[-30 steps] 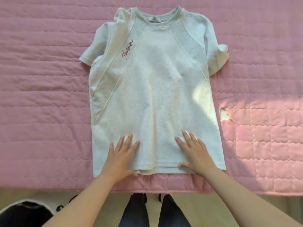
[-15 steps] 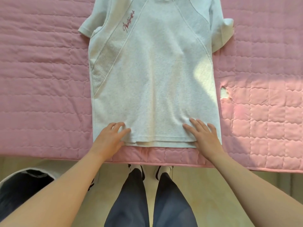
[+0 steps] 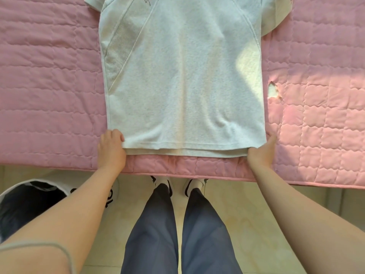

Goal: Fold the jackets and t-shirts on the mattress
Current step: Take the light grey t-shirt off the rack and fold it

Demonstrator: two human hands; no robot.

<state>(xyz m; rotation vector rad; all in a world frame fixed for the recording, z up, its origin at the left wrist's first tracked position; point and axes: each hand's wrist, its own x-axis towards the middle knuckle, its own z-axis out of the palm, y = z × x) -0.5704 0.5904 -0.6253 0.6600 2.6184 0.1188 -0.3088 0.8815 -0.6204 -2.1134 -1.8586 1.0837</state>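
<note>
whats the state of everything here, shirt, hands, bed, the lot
t-shirt, spread flat, front up, not yet folded
left hand, fingers curled over the hem's left corner
right hand, at the hem's right corner, fingers hidden under the cloth
mattress, covered in pink quilting
tear, small hole in the quilting right of the t-shirt
basket, on the floor, something dark inside
</note>
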